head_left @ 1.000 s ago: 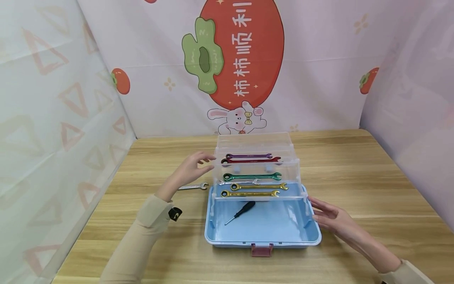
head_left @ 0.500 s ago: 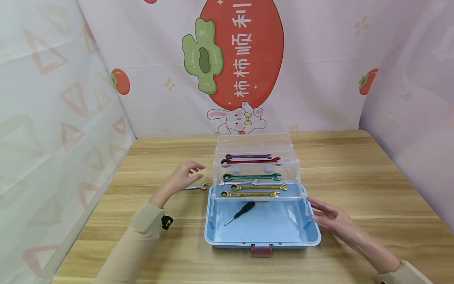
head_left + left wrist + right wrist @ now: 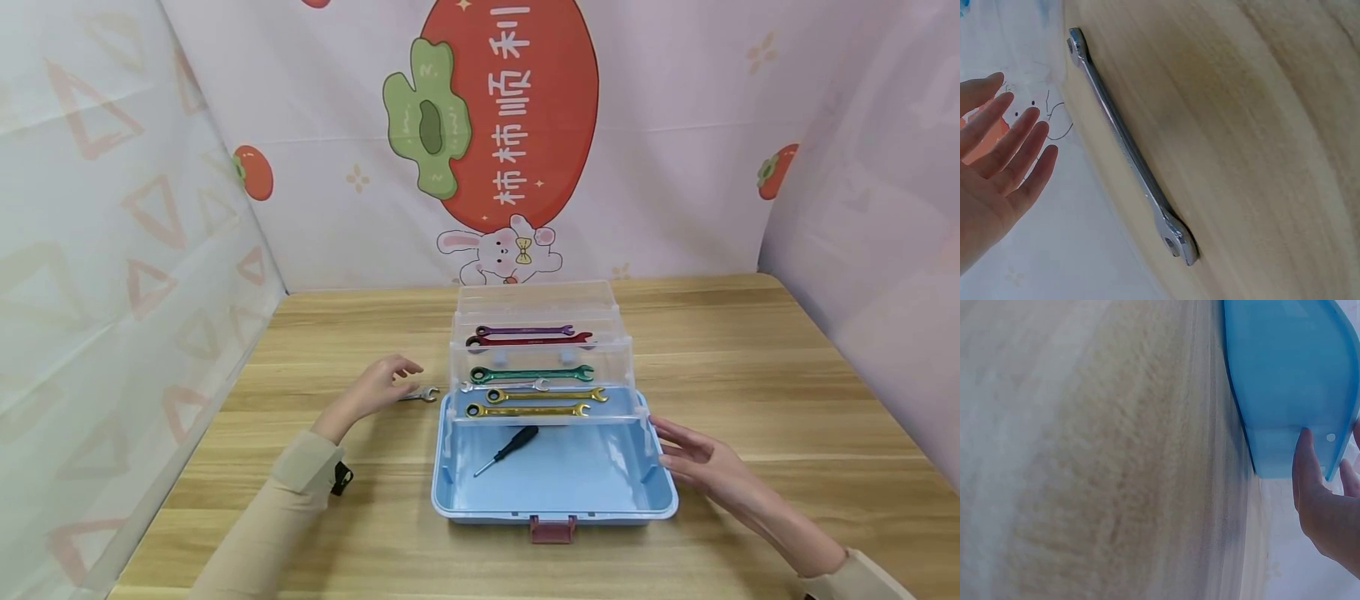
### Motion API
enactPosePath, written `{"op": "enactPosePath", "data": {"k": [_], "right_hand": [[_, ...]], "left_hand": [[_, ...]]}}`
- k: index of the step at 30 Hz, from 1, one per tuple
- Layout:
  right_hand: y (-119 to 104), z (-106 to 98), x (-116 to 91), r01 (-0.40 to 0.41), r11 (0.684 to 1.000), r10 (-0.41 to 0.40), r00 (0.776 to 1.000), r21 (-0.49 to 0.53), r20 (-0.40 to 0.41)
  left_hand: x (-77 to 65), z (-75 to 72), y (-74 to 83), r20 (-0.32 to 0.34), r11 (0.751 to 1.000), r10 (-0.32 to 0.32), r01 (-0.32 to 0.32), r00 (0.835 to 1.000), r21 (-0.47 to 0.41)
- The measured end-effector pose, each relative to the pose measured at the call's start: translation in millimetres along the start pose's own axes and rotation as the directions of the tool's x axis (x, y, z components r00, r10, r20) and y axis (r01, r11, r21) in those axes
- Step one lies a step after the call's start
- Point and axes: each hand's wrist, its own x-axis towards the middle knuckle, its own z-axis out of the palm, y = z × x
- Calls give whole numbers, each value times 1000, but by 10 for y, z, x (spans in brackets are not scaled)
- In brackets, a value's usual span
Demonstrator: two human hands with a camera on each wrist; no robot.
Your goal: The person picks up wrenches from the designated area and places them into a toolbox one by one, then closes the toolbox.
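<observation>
My left hand [image 3: 377,390] hovers beside the toolbox with loosely bent fingers and nothing in them. Below it a silver wrench [image 3: 1124,134] lies on the table; the head view shows only one end, the rest hidden by the hand. The light-blue toolbox [image 3: 555,518] stands with its clear trays raised. My right hand [image 3: 712,467] rests on the toolbox's right side, fingers fairly straight; in the right wrist view one finger [image 3: 1305,459] touches the outer blue wall. Inside the box lies a black-handled screwdriver [image 3: 510,450].
Across the clear trays lie a purple wrench [image 3: 525,331], a red wrench [image 3: 532,340], a green wrench [image 3: 532,375], a small silver wrench [image 3: 510,386] and gold wrenches [image 3: 528,410]. A dark pink latch [image 3: 552,530] hangs at the box's front. Printed curtains enclose the wooden table [image 3: 750,350].
My left hand has drawn away from the trays, moving left and down over the loose silver wrench. The right hand stays at the toolbox's side.
</observation>
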Motion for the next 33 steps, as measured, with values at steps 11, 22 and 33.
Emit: {"op": "enactPosePath", "data": {"k": [11, 22, 33], "right_hand": [[-1, -5, 3, -2, 1000, 2, 1000, 2, 2], [7, -9, 2, -4, 1000, 4, 1000, 8, 7], [17, -10, -1, -6, 1000, 6, 1000, 19, 8]], "left_hand": [[-25, 59, -171, 37, 997, -62, 60, 997, 52], [-39, 99, -311, 62, 995, -88, 84, 994, 62], [-23, 107, -400, 87, 992, -82, 74, 993, 100]]}}
